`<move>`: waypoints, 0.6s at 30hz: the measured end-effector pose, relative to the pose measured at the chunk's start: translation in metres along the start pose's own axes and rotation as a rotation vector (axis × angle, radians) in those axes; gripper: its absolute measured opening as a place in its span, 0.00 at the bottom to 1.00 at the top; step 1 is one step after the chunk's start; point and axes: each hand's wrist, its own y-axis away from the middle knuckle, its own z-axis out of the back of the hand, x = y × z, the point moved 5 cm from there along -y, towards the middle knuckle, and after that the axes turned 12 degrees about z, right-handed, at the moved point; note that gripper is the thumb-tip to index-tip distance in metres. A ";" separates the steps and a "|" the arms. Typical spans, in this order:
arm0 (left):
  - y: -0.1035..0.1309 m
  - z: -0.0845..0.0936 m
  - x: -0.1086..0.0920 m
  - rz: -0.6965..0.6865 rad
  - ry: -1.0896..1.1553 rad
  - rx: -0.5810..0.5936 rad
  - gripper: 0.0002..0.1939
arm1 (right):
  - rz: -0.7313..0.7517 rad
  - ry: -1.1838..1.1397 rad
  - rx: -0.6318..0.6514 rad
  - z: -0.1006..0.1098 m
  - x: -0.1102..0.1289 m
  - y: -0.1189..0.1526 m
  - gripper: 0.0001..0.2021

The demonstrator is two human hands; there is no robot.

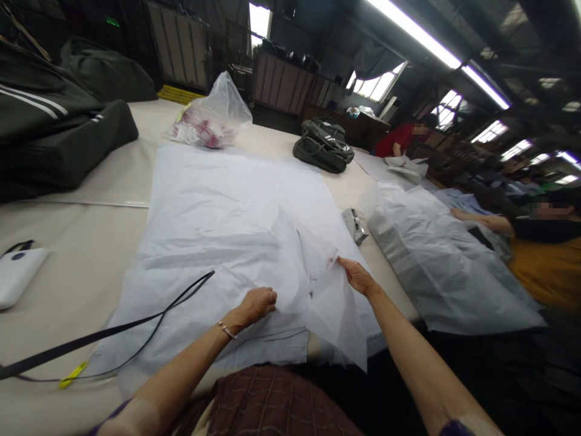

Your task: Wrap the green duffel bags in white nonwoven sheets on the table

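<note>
Lying across the big table (82,272) is a wide white sheet (218,212), and everything else sits around it. Far to the left of the sheet is a white box (16,272) near the table edge. Behind that box, a pile of dark bags (54,133) with white stripes rests at the back left. A black strap (113,330) with a yellow tag (72,374) runs from the left edge up onto the sheet's near left part. At the far end of the sheet sits a clear plastic bag (213,115) with red and white bits inside.

The left hand (256,303) rests on the near part of the sheet. Its fingers are curled in and pinch the edge of a thin see-through bag (318,284). This thin bag lies on the near right part of the sheet and hangs off the table edge. The right hand (356,275) grips the other side of the thin bag with thumb and fingers closed on it.

Past the sheet's far right corner is a dark green bag (324,145). Just right of the sheet stands a small silver tool (355,225). Further right lies another big plastic cover (436,254). A person's arm (481,219) rests beyond it, and a person in red (399,139) sits far back.
</note>
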 end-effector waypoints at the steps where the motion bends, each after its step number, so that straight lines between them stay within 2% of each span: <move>1: 0.009 0.003 0.007 0.003 0.015 0.016 0.02 | 0.005 -0.002 0.007 -0.003 0.000 -0.001 0.20; 4: 0.038 0.017 0.031 0.022 0.053 0.035 0.02 | 0.002 -0.008 0.043 -0.019 0.002 -0.004 0.22; 6: 0.060 0.031 0.049 0.045 0.120 0.003 0.04 | -0.012 0.012 0.082 -0.035 0.001 -0.006 0.23; 9: 0.093 0.060 0.077 0.103 0.482 -0.092 0.09 | 0.000 0.083 0.151 -0.069 -0.004 -0.013 0.25; 12: 0.127 0.082 0.108 0.221 0.969 -0.221 0.16 | 0.127 0.269 0.215 -0.111 -0.020 -0.023 0.24; 15: 0.159 0.085 0.145 0.408 1.356 -0.392 0.25 | 0.267 0.492 0.247 -0.154 -0.045 -0.035 0.22; 18: 0.180 0.071 0.178 0.546 1.565 -0.426 0.31 | 0.415 0.687 0.250 -0.187 -0.067 -0.041 0.18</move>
